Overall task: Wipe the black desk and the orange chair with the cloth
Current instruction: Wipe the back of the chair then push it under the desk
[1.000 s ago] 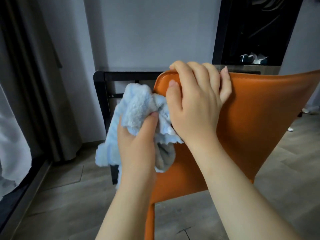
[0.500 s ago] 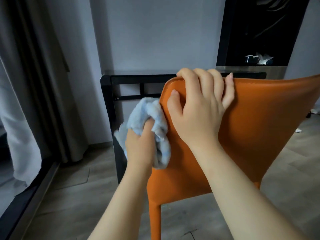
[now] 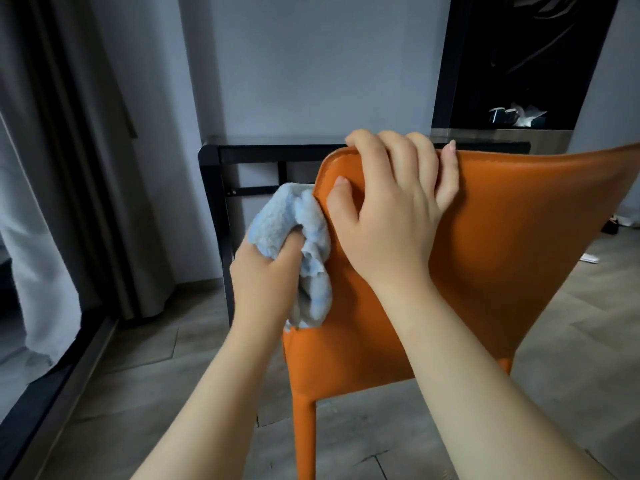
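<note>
Here the right hand (image 3: 391, 216) grips the orange chair (image 3: 502, 258) top; the left hand (image 3: 266, 271) clutches the cloth (image 3: 298, 230).

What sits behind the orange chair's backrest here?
Behind the orange leather chair stands the black metal-framed desk, against the grey wall. The backrest and right hand cover most of the desk.

head view — worn on head | faces forward and down | close on chair back (image 3: 502, 237) — single view
</note>
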